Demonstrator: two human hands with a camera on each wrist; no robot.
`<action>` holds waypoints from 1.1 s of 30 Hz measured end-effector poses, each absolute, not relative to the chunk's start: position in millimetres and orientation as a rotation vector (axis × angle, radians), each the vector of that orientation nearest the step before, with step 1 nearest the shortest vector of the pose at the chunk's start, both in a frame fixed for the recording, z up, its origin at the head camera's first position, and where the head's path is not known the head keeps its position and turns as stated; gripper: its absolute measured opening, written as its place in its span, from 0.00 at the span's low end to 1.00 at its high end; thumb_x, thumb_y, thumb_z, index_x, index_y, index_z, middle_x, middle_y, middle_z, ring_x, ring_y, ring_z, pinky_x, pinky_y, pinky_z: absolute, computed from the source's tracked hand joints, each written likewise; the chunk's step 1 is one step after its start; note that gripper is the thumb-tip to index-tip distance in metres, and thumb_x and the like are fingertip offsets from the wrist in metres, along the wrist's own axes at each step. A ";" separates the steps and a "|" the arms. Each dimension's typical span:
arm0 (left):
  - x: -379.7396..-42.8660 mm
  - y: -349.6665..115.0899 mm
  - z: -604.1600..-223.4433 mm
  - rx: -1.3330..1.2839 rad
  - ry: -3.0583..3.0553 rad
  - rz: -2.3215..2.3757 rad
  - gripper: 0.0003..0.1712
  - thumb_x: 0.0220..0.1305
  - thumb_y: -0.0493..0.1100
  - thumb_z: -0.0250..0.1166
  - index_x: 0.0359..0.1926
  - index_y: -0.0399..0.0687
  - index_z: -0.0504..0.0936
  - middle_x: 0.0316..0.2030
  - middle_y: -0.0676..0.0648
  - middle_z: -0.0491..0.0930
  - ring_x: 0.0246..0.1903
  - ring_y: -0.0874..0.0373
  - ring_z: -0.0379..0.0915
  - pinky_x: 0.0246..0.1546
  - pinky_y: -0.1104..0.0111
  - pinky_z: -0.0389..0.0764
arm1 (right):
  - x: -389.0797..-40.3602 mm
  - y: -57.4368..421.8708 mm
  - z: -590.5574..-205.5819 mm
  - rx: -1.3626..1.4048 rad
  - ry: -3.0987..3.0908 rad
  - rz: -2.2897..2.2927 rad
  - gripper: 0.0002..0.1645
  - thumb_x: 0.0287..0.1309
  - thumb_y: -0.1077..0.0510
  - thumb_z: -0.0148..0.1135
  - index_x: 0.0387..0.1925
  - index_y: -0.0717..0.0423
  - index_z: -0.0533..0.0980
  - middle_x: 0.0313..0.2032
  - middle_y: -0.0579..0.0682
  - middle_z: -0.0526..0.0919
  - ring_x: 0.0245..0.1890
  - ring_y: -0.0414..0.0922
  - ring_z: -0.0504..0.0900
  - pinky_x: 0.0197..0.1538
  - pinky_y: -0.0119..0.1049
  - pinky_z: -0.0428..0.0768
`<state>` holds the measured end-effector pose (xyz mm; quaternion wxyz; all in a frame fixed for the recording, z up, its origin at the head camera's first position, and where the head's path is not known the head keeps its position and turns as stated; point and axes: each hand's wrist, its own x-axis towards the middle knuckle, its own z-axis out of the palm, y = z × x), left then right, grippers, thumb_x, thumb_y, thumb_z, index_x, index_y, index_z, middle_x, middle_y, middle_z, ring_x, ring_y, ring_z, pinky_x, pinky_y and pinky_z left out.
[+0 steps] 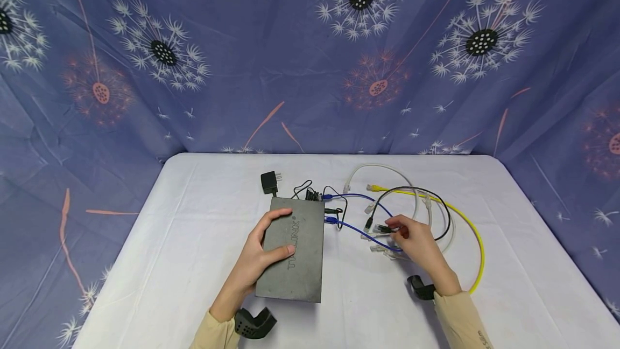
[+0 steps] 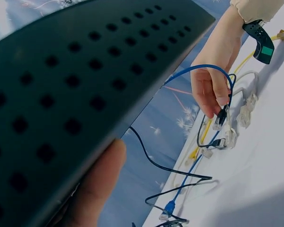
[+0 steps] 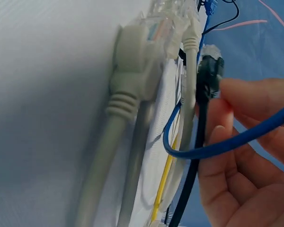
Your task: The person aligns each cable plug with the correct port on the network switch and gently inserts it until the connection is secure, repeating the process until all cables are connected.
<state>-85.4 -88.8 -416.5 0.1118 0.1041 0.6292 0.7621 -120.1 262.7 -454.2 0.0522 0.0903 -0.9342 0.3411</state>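
My left hand [image 1: 268, 249] grips a dark TP-LINK network box [image 1: 307, 252] by its left side, thumb and fingers on the top. In the left wrist view the vent holes of the box fill the upper left. A blue network cable [image 1: 356, 227] and a thin black power lead [image 1: 333, 210] meet its right edge. My right hand [image 1: 416, 241] pinches a black network cable [image 3: 202, 118] just behind its clear-tipped plug [image 3: 210, 64], thumb against fingertips. In the right wrist view the blue cable loops in front of those fingers.
Grey-white network cables [image 3: 99, 175] lie in a loose heap beneath the right hand. A yellow cable [image 1: 477, 236] curves round on the right. Behind the box are a black power adapter [image 1: 269, 182] and another blue plug [image 1: 326, 197]. A patterned curtain [image 1: 271, 69] hangs behind the white table [image 1: 194, 220].
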 end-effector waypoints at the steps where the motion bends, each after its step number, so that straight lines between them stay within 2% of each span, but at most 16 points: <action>1: -85.4 -88.7 -416.7 0.306 1.843 2.239 0.39 0.54 0.33 0.68 0.66 0.57 0.67 0.53 0.39 0.66 0.48 0.44 0.65 0.42 0.54 0.72 | -119.9 262.8 -455.1 0.269 -2.837 1.043 0.15 0.51 0.73 0.61 0.42 0.63 0.80 0.35 0.53 0.84 0.27 0.41 0.77 0.29 0.34 0.72; 8: -85.6 -88.5 -417.3 0.299 1.849 2.232 0.39 0.54 0.33 0.68 0.66 0.58 0.67 0.54 0.39 0.66 0.49 0.44 0.65 0.43 0.54 0.72 | -116.7 263.3 -455.3 0.245 -2.758 1.069 0.15 0.51 0.73 0.62 0.42 0.61 0.81 0.33 0.51 0.84 0.26 0.41 0.75 0.28 0.34 0.72; 14: -85.7 -88.0 -417.2 0.295 1.843 2.234 0.39 0.54 0.33 0.68 0.66 0.58 0.67 0.54 0.38 0.65 0.49 0.44 0.65 0.42 0.54 0.72 | -116.6 264.0 -454.3 0.267 -2.685 1.054 0.15 0.49 0.75 0.64 0.39 0.61 0.82 0.32 0.50 0.84 0.28 0.40 0.77 0.31 0.33 0.74; 20: -85.6 -87.9 -417.5 0.291 1.844 2.232 0.39 0.54 0.33 0.68 0.66 0.58 0.67 0.53 0.38 0.66 0.48 0.44 0.66 0.42 0.54 0.72 | -115.7 264.8 -452.0 0.291 -2.600 1.023 0.14 0.48 0.76 0.66 0.36 0.59 0.83 0.32 0.49 0.83 0.28 0.39 0.75 0.31 0.30 0.72; 27: -85.3 -87.5 -418.4 0.290 1.851 2.226 0.39 0.53 0.34 0.68 0.66 0.58 0.67 0.53 0.38 0.66 0.48 0.44 0.66 0.42 0.54 0.72 | -115.2 265.1 -442.7 0.310 -2.512 1.008 0.13 0.48 0.75 0.66 0.36 0.60 0.82 0.33 0.52 0.83 0.34 0.42 0.76 0.40 0.32 0.70; 33: -84.9 -87.3 -418.6 0.294 1.863 2.223 0.39 0.53 0.34 0.68 0.66 0.58 0.67 0.54 0.38 0.65 0.49 0.44 0.65 0.43 0.54 0.71 | -114.3 266.0 -432.8 0.311 -2.438 1.094 0.13 0.49 0.75 0.67 0.37 0.61 0.82 0.35 0.54 0.84 0.35 0.34 0.78 0.42 0.25 0.70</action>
